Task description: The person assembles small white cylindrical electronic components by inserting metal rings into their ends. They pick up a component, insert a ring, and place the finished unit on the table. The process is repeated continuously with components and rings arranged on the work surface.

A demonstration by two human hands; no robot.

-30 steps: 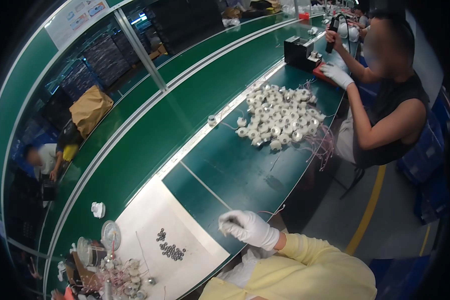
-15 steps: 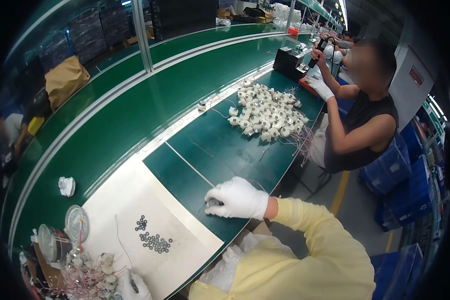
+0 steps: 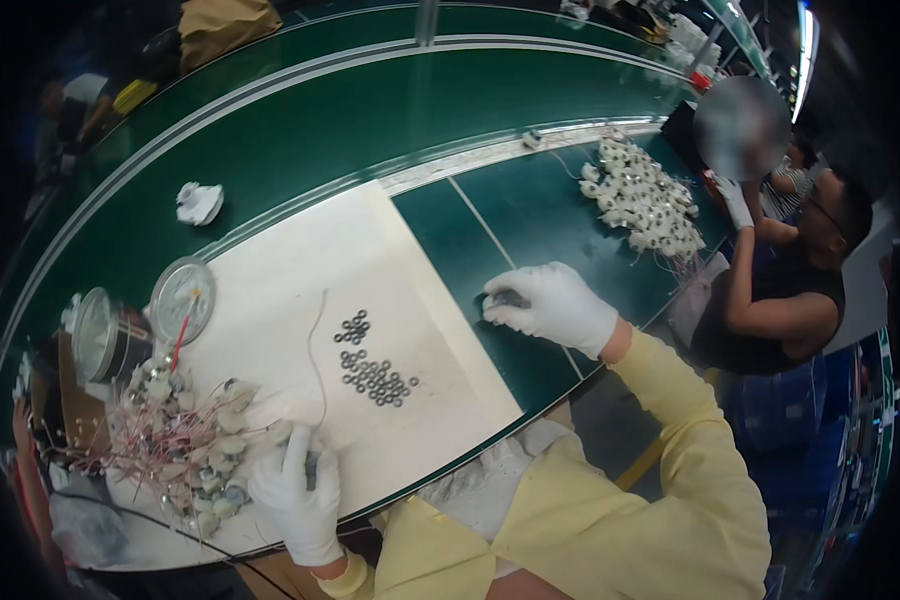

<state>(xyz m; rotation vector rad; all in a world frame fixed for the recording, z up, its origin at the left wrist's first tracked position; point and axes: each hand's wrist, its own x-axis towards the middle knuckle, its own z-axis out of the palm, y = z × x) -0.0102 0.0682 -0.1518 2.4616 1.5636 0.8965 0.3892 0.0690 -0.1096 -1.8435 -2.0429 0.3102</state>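
My left hand (image 3: 295, 495), in a white glove, is at the near edge of the pale board (image 3: 440, 350), beside a heap of small whitish motor-like parts with pink wires (image 3: 195, 440). Its fingers are curled, with something dark grey between thumb and fingers that I cannot make out. A thin loose wire (image 3: 320, 350) runs up the board from near this hand. Over the green mat (image 3: 450, 230), right of the board, my gloved right hand (image 3: 560, 310) is closed around a dark grey thing, mostly hidden by the fingers. Small dark rings (image 3: 375, 380) lie grouped between my hands.
A round clear lid (image 3: 182, 300) and a tub (image 3: 105, 340) stand at the left. Beyond them a crumpled white piece (image 3: 200, 203) rests on the green belt (image 3: 300, 140). Whitish round parts (image 3: 645, 200) are piled at the far right, near a co-worker (image 3: 785, 290).
The view has swung so that the bench sits higher and further right, bringing my left hand and the wired heap fully into sight. My right hand stays closed over the mat.
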